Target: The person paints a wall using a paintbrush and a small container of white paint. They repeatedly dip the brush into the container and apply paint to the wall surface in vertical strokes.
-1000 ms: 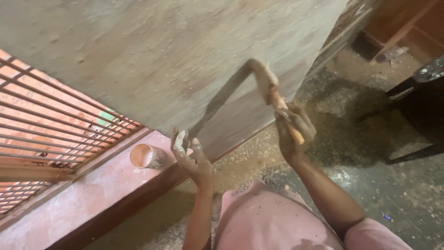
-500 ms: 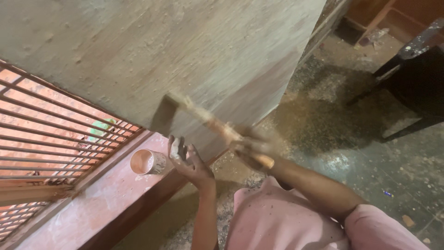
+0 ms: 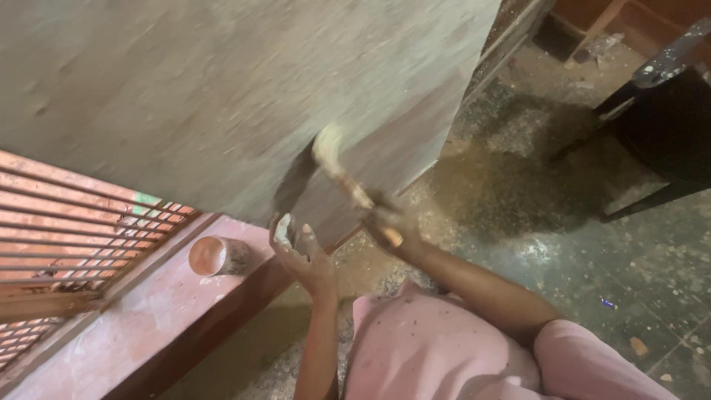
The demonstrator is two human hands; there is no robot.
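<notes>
Gripped in the right hand [image 3: 385, 226], a blurred wooden-handled tool [image 3: 342, 172] is worked against the grey board [image 3: 222, 96] just above the open, dust-coated left hand [image 3: 300, 252], the surface seemingly part-finished.

A small round tin [image 3: 219, 255] is seen lying on its side on a pink ledge [image 3: 141, 326], its open mouth turned toward the camera. Just beside the ledge, at the left edge, a grille of thin reddish bars [image 3: 67, 222] is set in a frame. A dark wooden strip [image 3: 215, 326] runs along the ledge's lower edge. The grey floor [image 3: 578, 274] is strewn with sawdust and pale flecks. At the upper right, a black piece of furniture [image 3: 666, 126] with slim legs is partly shown.
</notes>
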